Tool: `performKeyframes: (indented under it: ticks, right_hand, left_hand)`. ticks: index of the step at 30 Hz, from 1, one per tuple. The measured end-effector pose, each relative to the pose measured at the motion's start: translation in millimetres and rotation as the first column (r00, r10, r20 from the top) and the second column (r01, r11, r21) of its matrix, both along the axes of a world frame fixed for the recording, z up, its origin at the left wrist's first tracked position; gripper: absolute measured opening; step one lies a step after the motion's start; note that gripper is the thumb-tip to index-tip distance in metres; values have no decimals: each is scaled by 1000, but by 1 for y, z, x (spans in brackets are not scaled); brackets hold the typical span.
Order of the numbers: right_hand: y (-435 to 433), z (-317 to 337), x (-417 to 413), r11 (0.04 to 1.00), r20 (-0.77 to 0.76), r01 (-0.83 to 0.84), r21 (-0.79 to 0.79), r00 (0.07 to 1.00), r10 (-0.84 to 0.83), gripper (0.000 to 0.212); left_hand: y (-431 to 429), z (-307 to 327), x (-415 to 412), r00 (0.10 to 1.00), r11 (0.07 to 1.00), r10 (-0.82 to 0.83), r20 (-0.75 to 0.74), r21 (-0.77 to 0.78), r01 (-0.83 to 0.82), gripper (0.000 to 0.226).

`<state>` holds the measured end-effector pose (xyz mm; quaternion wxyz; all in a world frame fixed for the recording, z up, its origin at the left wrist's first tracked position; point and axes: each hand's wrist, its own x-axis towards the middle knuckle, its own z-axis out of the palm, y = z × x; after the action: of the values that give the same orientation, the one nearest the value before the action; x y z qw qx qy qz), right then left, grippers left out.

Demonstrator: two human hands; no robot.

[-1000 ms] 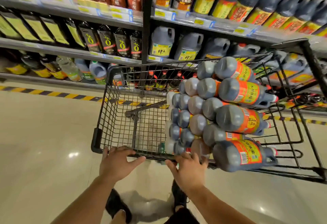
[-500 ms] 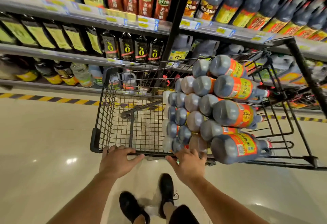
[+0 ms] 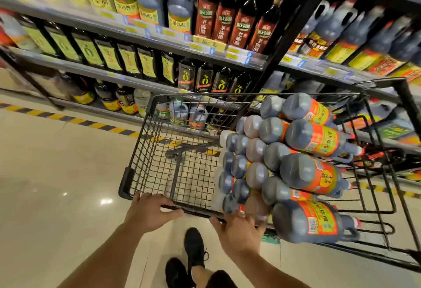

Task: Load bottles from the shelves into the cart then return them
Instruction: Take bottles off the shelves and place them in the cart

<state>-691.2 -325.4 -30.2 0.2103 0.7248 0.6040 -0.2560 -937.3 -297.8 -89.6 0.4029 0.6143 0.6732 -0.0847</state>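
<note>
Down by our black shoes [image 3: 193,249] it's just shiny floor [image 3: 57,185]. Bit further up, our left hand [image 3: 148,211] and right hand [image 3: 237,230] both curl over the near rim of the cart [image 3: 148,151]. Dark bottles [image 3: 307,174] lie stacked in its right side, bases toward us. Past that, fully stocked shelves [image 3: 159,39].

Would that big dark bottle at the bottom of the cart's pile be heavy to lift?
Probably heavy: the bottom bottle looks full of dark liquid. Lying sideways, it may roll. Pulling it could topple the stacked bottles above it in the cart.
</note>
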Motion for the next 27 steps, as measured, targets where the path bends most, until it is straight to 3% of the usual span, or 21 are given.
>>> performKeyframes:
  ticks: [13,18,22,27]
  right_hand:
    - [23,6,-18,977,-4,58,-205,998,-61,67]
    - [32,14,-15,974,8,28,-223,1000,-27,61]
    - [31,28,-38,991,43,59,-118,998,-55,43]
    - [40,45,-100,977,29,213,30,976,-214,34]
  left_hand:
    - [11,16,-14,999,994,47,-3,-100,-47,86]
    - [21,26,-10,996,996,11,84,-93,-3,66]
    - [41,46,-39,960,995,-44,276,-79,68,62]
    - [86,89,-99,948,975,-213,238,114,190,55]
